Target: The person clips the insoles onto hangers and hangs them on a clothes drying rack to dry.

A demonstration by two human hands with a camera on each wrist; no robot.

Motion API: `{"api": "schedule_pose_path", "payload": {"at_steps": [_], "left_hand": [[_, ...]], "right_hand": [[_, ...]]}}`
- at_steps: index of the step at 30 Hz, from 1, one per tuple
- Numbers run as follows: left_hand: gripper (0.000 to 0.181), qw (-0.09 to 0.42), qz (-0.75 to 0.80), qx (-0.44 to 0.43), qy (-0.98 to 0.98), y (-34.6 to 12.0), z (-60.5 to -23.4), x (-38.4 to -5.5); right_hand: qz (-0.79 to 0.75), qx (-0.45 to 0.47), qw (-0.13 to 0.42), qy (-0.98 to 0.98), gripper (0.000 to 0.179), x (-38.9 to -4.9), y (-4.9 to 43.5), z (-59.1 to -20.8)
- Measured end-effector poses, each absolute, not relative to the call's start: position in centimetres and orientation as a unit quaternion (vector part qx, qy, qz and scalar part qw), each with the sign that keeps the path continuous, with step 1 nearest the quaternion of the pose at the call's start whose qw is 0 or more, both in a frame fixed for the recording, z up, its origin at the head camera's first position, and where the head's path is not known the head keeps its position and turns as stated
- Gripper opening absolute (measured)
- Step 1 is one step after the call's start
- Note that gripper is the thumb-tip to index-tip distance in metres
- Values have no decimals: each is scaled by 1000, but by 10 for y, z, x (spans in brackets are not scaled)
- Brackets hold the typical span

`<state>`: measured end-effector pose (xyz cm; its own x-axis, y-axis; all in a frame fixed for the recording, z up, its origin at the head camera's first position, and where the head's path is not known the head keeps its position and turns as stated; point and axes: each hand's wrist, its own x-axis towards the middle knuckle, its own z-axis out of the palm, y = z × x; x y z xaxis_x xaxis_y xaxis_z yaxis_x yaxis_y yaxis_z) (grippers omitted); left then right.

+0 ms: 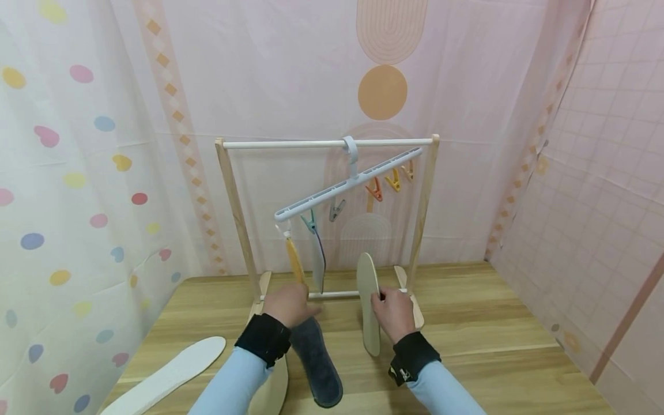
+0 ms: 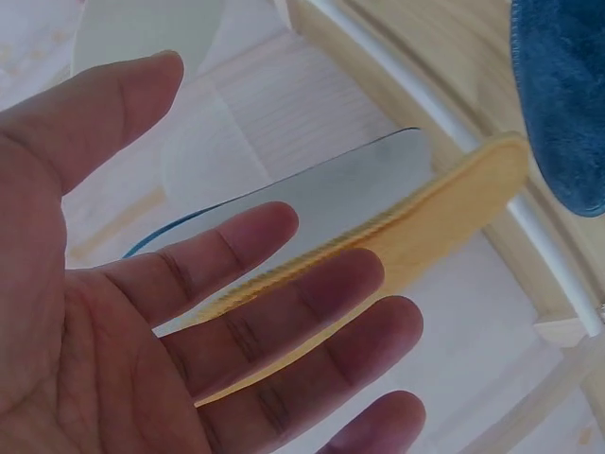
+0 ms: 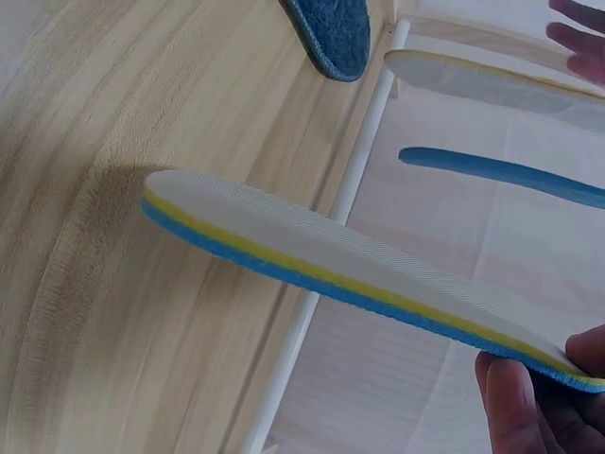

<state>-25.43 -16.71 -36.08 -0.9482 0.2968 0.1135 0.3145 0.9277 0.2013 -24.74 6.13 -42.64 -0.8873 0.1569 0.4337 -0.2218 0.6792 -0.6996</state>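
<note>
Between thumb and fingers of the right hand (image 1: pixel 396 314), a cream insole (image 1: pixel 367 300) (its edge yellow and blue) is pinched upright; beyond the left hand (image 1: pixel 289 305), fingers loosely extended, a yellow insole (image 1: pixel 294 259) hangs from a white clip (image 1: pixel 286 233).

Dial centred on head view. Table (image 1: pixel 467 334): rack (image 1: pixel 238 219) on it, curtain (image 1: pixel 290 69) behind. Top bar (image 1: pixel 290 144), twelve o'clock: hanger (image 1: pixel 321 195), low end at nine; outer insole (image 1: pixel 294 258) and inner insole (image 1: pixel 318 262) clipped beneath. Held insole (image 1: pixel 367 305), in right hand (image 1: pixel 393 311): five. Left hand (image 1: pixel 288 304): seven. Tabletop: near insole (image 1: pixel 319 369), six; leftmost insole (image 1: pixel 173 373), toward eight; half-hidden insole (image 1: pixel 275 387), probably, under left forearm (image 1: pixel 233 377).
</note>
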Motion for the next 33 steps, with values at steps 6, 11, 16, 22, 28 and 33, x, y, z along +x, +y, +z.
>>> {"api": "schedule_pose_path", "payload": {"at_steps": [6,11,16,22,28,33], "left_hand": [[36,51,-115,-166,-978,-167,-351,-258],[39,61,-106,-168,-978,-166,-341,-258],[42,65,-101,-172,-978,-165,-330,-258],[39,76,-98,-178,-976,-161,-323,-260],[37,73,-109,-176,-976,-156,-316,-263],[40,74,-111,-171,-976,-151,-310,-266]], "right_hand": [[408,19,237,-881,18,-246,59,-424],[410,19,239,-880,18,-243,56,-423],[416,15,241,-877,18,-243,53,-423],[415,12,245,-876,18,-244,54,-422],[401,14,259,-878,17,-247,57,-421],[401,21,268,-876,17,-249,60,-420]]}}
